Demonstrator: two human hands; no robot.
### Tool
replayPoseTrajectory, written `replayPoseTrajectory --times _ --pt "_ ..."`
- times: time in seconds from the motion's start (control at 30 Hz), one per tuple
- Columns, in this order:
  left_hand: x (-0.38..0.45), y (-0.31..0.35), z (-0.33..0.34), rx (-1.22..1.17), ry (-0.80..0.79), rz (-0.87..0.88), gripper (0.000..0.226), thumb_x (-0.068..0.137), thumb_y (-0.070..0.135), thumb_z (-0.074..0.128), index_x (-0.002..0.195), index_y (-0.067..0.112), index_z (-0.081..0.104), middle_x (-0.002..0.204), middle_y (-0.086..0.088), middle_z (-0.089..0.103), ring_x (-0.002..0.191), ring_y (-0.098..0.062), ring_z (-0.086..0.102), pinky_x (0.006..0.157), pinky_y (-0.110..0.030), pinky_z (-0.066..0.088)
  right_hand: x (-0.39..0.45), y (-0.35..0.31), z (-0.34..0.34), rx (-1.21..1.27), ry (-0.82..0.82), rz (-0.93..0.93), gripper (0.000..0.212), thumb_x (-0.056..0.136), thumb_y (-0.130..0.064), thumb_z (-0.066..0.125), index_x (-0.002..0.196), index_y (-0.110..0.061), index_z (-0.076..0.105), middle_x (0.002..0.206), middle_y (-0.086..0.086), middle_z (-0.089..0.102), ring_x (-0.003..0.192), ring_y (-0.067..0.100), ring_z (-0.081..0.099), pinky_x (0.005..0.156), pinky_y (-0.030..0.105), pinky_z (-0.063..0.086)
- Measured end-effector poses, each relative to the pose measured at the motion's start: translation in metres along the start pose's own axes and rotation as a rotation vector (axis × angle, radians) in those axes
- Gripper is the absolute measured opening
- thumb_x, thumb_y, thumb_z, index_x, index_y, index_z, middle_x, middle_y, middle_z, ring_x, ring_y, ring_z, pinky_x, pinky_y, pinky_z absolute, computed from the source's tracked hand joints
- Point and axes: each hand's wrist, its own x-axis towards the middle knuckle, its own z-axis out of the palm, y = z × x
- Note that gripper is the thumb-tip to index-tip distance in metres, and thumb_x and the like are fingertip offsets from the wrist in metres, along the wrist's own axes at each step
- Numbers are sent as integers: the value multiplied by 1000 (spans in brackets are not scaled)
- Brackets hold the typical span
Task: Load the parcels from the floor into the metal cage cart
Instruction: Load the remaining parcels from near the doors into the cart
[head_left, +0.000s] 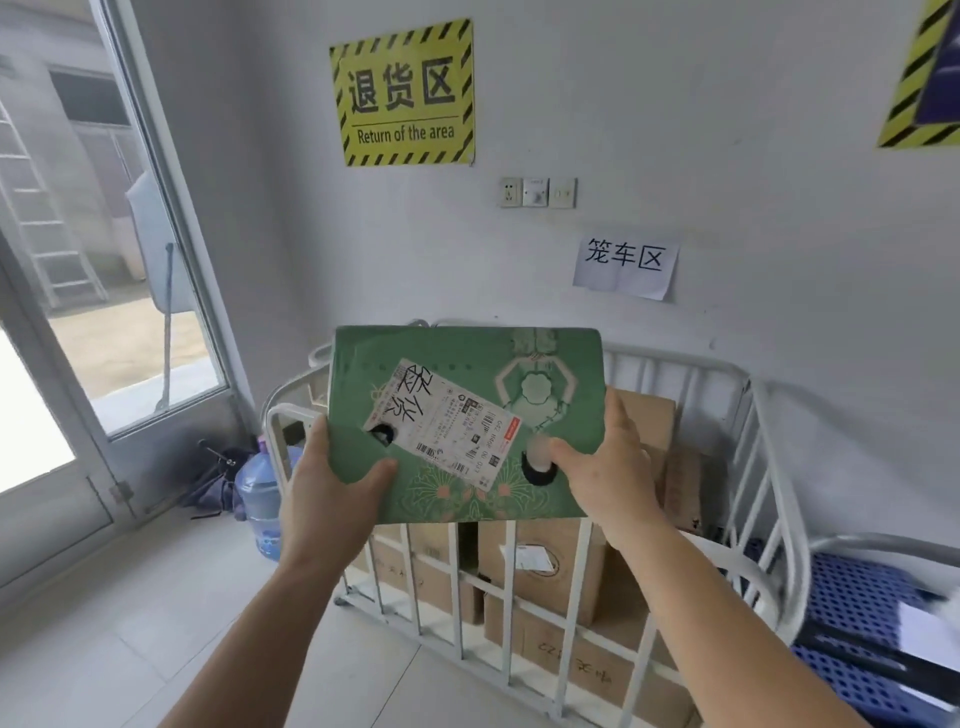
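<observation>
A: Green, flat and glossy: the head view shows a flat green printed cardboard parcel (467, 421) held up over the near rail of the white metal-barred cage cart (519, 597). How far along do you reckon this is?

B: Partway, I'd judge. Several brown cardboard boxes (545, 571) already sit stacked inside the cart, and this parcel is above it, not yet set down. The floor where more parcels might lie is out of sight, so what's left I can't tell.

A: And the grip?

B: The left hand (332, 499) clasps the near left corner, thumb on top, fingers curled beneath. The right hand (608, 467) holds the right edge the same way, thumb pressed on the face.

A: The parcel itself?

B: Thin, rounded corners, pale figure and floral print, with a white shipping label (447, 426) stuck askew and black handwriting across it. It's tilted, face toward the camera. Looks light and rigid enough to slide in on top.
</observation>
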Motion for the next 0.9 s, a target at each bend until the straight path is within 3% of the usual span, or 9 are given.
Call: replayPoseTrajectory --times 0.13,0.27,0.4,0.5,0.73,0.9 --pt "31 10 49 -51 -71 21 60 84 19 71 136 22 42 93 14 55 76 1 53 54 -18 40 41 12 -18 -30 42 27 74 81 -39 70 143 -36 31 123 -2 50 108 27 54 95 49 48" --pt "73 16 97 -19 -143 57 55 83 24 73 131 25 45 94 14 57 81 -8 60 58 -26 48 83 28 -24 -35 134 57 59 81 -32 72 131 -35 41 117 0 55 97 21 58 84 45 54" --pt "118 24 143 -4 -230 106 65 82 31 73 137 28 39 104 8 62 85 -15 64 69 -40 58 122 40 -26 -33 206 101 60 71 -45 67 124 -45 38 113 -5 57 96 19 61 76 48 58" --pt "152 30 173 9 -293 131 76 82 35 72 146 29 30 111 6 60 88 -16 63 70 -38 58 151 45 -28 -21 255 124 55 77 -31 71 121 -43 40 114 -2 58 96 19 61 76 47 59" --pt "208 28 236 65 -438 168 85 82 41 69 151 27 22 126 2 57 103 -20 61 80 -41 58 204 70 -24 -26 336 232 52 75 -25 75 116 -36 46 109 -4 63 92 22 64 75 47 59" --pt "236 24 278 90 -500 145 87 85 40 68 153 27 16 128 2 56 104 -19 60 82 -39 56 242 93 -16 -15 351 276 56 81 -21 74 128 -32 45 111 -6 64 95 20 63 78 41 56"
